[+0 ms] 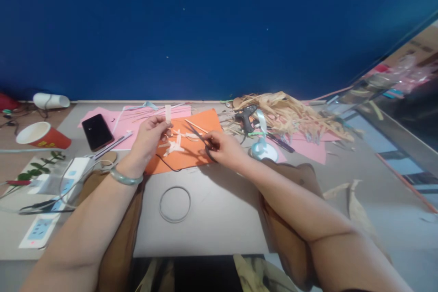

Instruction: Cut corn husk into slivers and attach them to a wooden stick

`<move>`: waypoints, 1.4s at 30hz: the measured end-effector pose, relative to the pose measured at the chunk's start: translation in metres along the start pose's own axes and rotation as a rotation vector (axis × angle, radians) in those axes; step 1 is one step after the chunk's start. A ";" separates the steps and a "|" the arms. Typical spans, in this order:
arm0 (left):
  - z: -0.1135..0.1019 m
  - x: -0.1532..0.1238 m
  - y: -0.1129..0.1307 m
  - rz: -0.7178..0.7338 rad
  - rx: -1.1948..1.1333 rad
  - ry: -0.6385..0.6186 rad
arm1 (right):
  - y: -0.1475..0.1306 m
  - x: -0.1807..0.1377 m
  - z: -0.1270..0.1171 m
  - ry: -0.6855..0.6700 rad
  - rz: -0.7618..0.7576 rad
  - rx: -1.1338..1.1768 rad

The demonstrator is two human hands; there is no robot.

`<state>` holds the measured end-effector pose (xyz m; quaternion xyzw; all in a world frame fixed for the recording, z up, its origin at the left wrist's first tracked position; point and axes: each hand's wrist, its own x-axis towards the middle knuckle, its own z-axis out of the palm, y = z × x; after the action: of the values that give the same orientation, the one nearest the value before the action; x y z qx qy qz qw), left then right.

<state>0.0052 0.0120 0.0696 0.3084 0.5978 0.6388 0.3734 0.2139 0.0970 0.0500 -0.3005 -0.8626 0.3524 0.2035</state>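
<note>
My left hand point(150, 136) pinches a short pale strip point(168, 114) and holds it upright over the orange sheet point(191, 146). A green bangle point(125, 177) circles that wrist. My right hand point(224, 148) is closed on the handles of dark scissors point(200, 138), whose blades point left toward the strip. Several cut pale strip pieces point(176, 142) lie on the orange sheet between the hands.
A wire ring point(174, 204) lies on the grey surface near me. A phone point(97, 131) rests on pink paper point(137, 121); a red cup point(41, 135) and a power strip point(70, 173) are at left. A glue gun point(247, 117), dried husks point(287, 112) and ribbon roll point(263, 148) sit at right.
</note>
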 end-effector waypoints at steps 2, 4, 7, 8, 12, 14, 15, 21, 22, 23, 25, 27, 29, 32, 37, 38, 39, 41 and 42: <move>-0.003 0.004 -0.003 0.030 -0.003 0.040 | -0.002 -0.003 -0.004 -0.069 -0.002 -0.317; -0.002 0.005 -0.005 0.033 0.010 0.041 | -0.004 -0.007 -0.007 -0.157 0.005 -0.540; 0.001 0.003 -0.006 0.018 0.021 0.012 | -0.006 -0.011 -0.012 -0.329 -0.020 -0.673; 0.003 0.002 -0.007 0.015 0.021 0.000 | -0.006 -0.012 -0.013 -0.380 -0.034 -0.676; 0.005 0.000 -0.009 0.010 0.029 -0.033 | -0.007 -0.017 -0.015 -0.448 -0.067 -0.672; 0.005 0.001 -0.010 0.012 0.033 -0.040 | -0.008 -0.019 -0.015 -0.433 -0.050 -0.708; 0.005 0.001 -0.010 0.012 0.031 -0.041 | -0.008 -0.019 -0.015 -0.429 -0.039 -0.726; 0.009 -0.002 -0.006 -0.012 0.026 -0.017 | -0.015 -0.019 -0.021 -0.535 -0.116 -0.674; 0.009 -0.002 -0.005 -0.005 0.023 -0.016 | -0.017 -0.020 -0.023 -0.539 -0.128 -0.665; 0.009 -0.002 -0.005 0.008 0.018 -0.016 | -0.020 -0.021 -0.024 -0.533 -0.134 -0.668; 0.009 -0.002 -0.006 0.039 0.011 -0.005 | -0.025 -0.024 -0.024 -0.506 -0.134 -0.705; 0.008 -0.001 -0.007 0.045 0.016 0.008 | -0.030 -0.027 -0.023 -0.485 -0.126 -0.761; 0.008 -0.001 -0.008 -0.001 0.019 -0.016 | -0.032 -0.029 -0.020 -0.466 -0.115 -0.807; 0.009 -0.002 -0.008 -0.063 -0.017 -0.072 | -0.029 -0.031 -0.013 -0.433 -0.103 -0.851; 0.010 -0.002 -0.008 0.015 -0.039 -0.106 | -0.015 -0.026 -0.005 -0.440 -0.078 -0.873; 0.010 -0.002 -0.008 0.034 -0.019 -0.106 | -0.012 -0.023 -0.006 -0.421 -0.080 -0.869; 0.010 -0.002 -0.008 0.052 0.007 -0.102 | -0.009 -0.019 -0.007 -0.382 -0.076 -0.871; 0.011 -0.003 -0.007 0.088 0.064 -0.090 | -0.003 -0.007 -0.009 -0.260 -0.025 -0.899; 0.012 -0.004 -0.007 0.104 0.088 -0.084 | 0.001 -0.001 -0.011 -0.196 0.014 -0.916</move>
<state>0.0185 0.0152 0.0638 0.3819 0.5920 0.6170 0.3506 0.2212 0.1020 0.0560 -0.3304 -0.9425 -0.0365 -0.0350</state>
